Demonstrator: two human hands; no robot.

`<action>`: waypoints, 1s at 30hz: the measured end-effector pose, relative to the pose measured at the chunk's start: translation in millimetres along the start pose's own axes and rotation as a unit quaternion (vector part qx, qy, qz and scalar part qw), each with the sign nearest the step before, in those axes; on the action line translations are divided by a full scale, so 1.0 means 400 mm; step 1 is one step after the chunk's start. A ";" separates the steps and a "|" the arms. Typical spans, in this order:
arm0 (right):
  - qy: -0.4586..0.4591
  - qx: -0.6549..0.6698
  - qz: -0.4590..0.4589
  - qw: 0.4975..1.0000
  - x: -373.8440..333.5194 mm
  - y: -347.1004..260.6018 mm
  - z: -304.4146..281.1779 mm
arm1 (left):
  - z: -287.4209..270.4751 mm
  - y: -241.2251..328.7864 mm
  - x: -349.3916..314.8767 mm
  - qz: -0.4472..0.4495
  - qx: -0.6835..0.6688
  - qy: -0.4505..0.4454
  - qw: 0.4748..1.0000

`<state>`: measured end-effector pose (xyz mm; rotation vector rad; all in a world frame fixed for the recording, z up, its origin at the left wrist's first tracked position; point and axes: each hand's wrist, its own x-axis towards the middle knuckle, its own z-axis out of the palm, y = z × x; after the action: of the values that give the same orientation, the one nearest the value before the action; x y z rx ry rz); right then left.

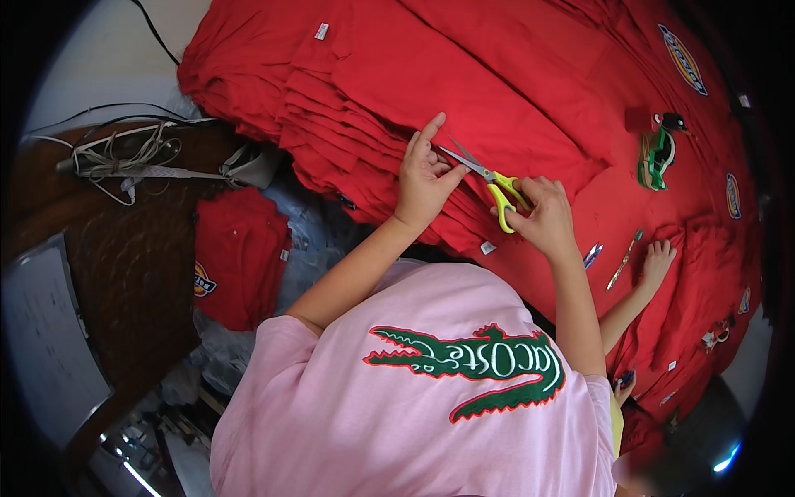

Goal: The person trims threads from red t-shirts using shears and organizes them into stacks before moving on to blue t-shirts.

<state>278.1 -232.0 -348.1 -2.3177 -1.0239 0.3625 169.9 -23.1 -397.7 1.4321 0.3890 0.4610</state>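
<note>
My right hand (543, 217) is closed on a pair of scissors (502, 192) with yellow-green handles. The blades stand slightly apart and point toward my left hand (424, 180). That hand is beside the blade tips, index finger and thumb stretched apart and the other fingers partly curled; I see nothing in it. Both hands are over a thick, layered stack of red garments (464, 91), near its front edge. A small white label (321, 31) shows on the stack's far part, and another tag (488, 248) lies at the near edge.
A green tape dispenser (654, 159), a blue pen (593, 255) and a slim patterned stick (623, 260) lie on red cloth at right. Another person's hand (658, 262) rests beside them. Folded red garments (242, 258) sit at left, near bundled cables (124, 157).
</note>
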 end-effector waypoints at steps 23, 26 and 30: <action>-0.041 0.078 0.064 0.994 -0.002 0.022 0.031 | -0.007 0.028 0.012 0.022 -0.024 0.018 0.999; -0.037 0.087 0.064 0.993 -0.002 0.012 0.032 | -0.063 -0.060 0.027 0.047 0.085 0.019 0.995; -0.028 0.083 0.045 0.995 0.015 -0.003 0.033 | -0.046 -0.019 0.036 0.017 -0.052 0.057 0.997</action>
<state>275.6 -221.6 -357.9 -2.2186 -0.8828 0.5305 173.4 -0.5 -406.9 1.3161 0.4264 0.5847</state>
